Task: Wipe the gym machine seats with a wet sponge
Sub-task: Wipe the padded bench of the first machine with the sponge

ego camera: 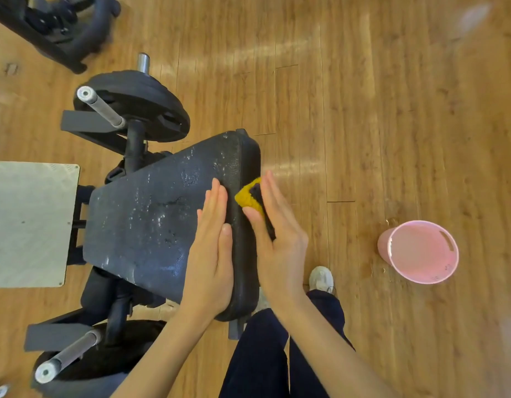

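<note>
Your right hand presses a yellow sponge with a dark scouring face against the side edge of the black padded seat, near its far right corner; the fingers lie straight over the sponge and the thumb tip rests on its lower end. Your left hand lies flat on top of the seat along that same edge, fingers straight and together, grasping nothing. The seat's top glistens with wet streaks and droplets. A pink bucket stands on the wooden floor, well apart to the right of the seat. Black weight plates hang on the machine's pegs beyond the seat's left side.
</note>
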`<state>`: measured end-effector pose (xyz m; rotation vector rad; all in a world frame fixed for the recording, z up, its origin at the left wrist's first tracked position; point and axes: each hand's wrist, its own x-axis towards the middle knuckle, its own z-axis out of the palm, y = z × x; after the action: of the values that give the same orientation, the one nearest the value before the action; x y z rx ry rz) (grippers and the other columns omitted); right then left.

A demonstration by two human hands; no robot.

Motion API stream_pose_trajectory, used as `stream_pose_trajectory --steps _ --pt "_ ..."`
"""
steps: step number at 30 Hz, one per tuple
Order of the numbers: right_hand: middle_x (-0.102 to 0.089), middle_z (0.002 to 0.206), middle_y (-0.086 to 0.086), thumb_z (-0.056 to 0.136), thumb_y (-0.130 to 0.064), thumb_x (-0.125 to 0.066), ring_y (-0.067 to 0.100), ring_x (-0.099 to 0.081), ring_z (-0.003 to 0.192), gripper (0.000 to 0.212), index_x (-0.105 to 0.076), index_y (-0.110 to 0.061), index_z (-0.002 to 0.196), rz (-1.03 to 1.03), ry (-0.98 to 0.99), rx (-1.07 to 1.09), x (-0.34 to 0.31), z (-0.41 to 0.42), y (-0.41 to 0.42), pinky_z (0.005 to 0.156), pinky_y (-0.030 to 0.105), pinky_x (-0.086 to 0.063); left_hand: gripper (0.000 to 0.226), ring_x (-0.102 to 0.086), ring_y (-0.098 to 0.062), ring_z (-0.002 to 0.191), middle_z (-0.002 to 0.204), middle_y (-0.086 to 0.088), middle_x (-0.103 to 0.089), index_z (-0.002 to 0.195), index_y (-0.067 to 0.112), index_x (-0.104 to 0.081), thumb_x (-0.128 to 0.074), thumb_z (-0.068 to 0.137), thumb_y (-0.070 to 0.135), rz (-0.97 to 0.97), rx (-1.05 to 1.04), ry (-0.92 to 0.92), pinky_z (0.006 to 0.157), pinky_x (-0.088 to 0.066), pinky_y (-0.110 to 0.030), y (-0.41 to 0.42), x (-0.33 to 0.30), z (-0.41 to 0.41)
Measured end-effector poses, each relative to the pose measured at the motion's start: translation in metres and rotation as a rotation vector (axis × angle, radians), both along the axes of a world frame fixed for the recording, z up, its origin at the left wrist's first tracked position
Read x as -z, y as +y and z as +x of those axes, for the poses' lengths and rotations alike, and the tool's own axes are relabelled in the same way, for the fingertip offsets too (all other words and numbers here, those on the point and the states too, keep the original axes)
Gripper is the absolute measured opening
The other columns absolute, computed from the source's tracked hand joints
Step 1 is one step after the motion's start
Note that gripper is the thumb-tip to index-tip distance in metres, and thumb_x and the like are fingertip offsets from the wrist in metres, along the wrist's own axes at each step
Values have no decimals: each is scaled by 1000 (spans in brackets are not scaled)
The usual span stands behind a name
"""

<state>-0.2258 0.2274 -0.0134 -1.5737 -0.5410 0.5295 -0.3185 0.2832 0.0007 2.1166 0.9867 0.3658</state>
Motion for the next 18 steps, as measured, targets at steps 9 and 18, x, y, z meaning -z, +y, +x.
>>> stream_pose_trajectory --steps 9,18 --pt "-66 115 -6 93 -33 -62 -1 -56 105 32 -67 -14 118 -53 96 9 -3 75 82 90 10 -40 50 -9 -12 153 166 4 -13 156 17 -15 -26 107 13 13 0 20 125 -6 -38 -1 -3 2" --pt "-61 104 -15 91 -28 -66 -6 -56 96 29 -62 -9 112 -79 53 -61 -13 80 89 87 7 -41 50 -10 -14 154 166 3 -14 156 13 -17 -27 107 11 0 -9 6 125 -6 -42 0 -1 3"
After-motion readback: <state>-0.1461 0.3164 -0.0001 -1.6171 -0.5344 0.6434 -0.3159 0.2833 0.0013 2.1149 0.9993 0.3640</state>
